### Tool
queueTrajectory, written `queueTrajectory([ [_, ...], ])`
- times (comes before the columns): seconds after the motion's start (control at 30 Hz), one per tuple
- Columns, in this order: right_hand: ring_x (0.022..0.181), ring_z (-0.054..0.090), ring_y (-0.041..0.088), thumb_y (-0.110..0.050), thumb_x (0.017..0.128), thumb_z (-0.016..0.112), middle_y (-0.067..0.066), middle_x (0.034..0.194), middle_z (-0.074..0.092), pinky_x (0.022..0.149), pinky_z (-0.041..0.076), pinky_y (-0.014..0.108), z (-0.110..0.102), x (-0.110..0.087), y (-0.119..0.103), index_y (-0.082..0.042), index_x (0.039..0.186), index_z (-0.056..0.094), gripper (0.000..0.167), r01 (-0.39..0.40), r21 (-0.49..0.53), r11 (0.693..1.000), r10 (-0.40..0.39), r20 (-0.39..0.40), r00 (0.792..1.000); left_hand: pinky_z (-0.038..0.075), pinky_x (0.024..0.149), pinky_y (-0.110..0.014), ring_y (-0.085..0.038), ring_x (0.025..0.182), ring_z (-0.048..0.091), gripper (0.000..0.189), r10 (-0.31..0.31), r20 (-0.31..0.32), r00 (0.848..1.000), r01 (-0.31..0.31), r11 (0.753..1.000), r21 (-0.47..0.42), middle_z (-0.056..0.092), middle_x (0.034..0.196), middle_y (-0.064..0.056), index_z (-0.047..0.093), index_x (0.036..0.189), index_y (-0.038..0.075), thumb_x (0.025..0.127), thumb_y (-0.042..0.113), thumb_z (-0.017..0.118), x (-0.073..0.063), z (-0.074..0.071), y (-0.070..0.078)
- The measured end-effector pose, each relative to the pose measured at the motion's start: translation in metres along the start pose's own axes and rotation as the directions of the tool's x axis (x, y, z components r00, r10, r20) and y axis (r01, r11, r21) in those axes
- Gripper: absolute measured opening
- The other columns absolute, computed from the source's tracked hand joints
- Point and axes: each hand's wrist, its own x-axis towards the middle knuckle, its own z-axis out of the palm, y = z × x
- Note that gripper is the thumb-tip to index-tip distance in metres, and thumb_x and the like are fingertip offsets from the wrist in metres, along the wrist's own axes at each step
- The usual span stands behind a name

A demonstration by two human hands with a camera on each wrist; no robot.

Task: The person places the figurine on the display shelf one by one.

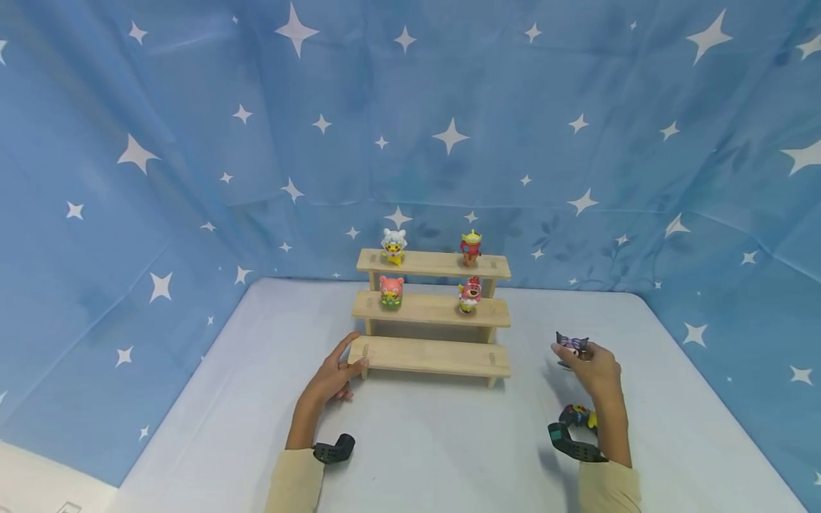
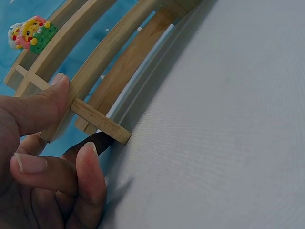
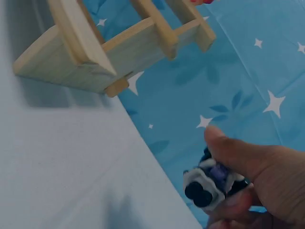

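A three-tier wooden display shelf (image 1: pixel 430 354) stands at the middle of the table. My left hand (image 1: pixel 331 374) grips the left end of its lowest step; in the left wrist view the thumb lies on the plank (image 2: pixel 112 45) and the other fingers are curled beside the end. To the right of the shelf, my right hand (image 1: pixel 598 369) pinches a small figurine (image 1: pixel 571 347) with dark pointed ears and a purple part, raised over the table. The right wrist view shows this figurine's black feet and white frill (image 3: pixel 209 183) between thumb and fingers.
On the top tier stand a white-hooded yellow figurine (image 1: pixel 394 247) and a green-headed one in red (image 1: pixel 471 249). The middle tier bears a pink-and-green figurine (image 1: pixel 391 292) and a pink bear figurine (image 1: pixel 470 295). A dark multicoloured figurine (image 1: pixel 577 416) lies by my right wrist. A starry blue curtain (image 1: pixel 410 164) hangs behind.
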Motion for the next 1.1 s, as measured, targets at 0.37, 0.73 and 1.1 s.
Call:
queueTrajectory([
  [0.37, 0.078, 0.063, 0.01, -0.049, 0.091, 0.065, 0.025, 0.126, 0.054, 0.072, 0.053, 0.019, 0.006, 0.002, -0.004, 0.003, 0.129, 0.047, 0.067, 0.069, 0.222, 0.973, -0.108, 0.172, 0.979, 0.044, 0.046, -0.025, -0.009, 0.041, 0.032, 0.073, -0.009, -0.015, 1.0, 0.009, 1.0, 0.017, 0.039, 0.056, 0.004, 0.029, 0.153, 0.033, 0.091, 0.033, 0.069, -0.001, 0.002, 0.001],
  [0.73, 0.094, 0.069, 0.031, -0.031, 0.092, 0.069, 0.026, 0.128, 0.054, 0.076, 0.056, 0.023, 0.022, 0.004, -0.018, 0.003, 0.133, 0.046, 0.059, 0.203, 0.346, 0.916, -0.293, 0.233, 0.927, 0.044, 0.047, -0.026, -0.009, 0.04, 0.031, 0.073, 0.012, -0.022, 1.0, -0.012, 1.0, 0.013, 0.037, 0.052, 0.004, 0.03, 0.153, 0.032, 0.091, 0.032, 0.069, -0.001, 0.003, 0.0],
  [1.1, 0.089, 0.069, 0.018, -0.025, 0.089, 0.073, 0.026, 0.13, 0.05, 0.078, 0.058, 0.03, 0.046, -0.002, -0.043, 0.0, 0.138, 0.044, 0.062, 0.2, 0.424, 0.883, -0.373, 0.377, 0.848, 0.044, 0.046, -0.026, -0.01, 0.039, 0.03, 0.072, 0.006, -0.039, 0.999, -0.005, 1.0, 0.029, 0.037, 0.052, 0.004, 0.03, 0.152, 0.032, 0.091, 0.033, 0.069, -0.001, 0.004, 0.001],
])
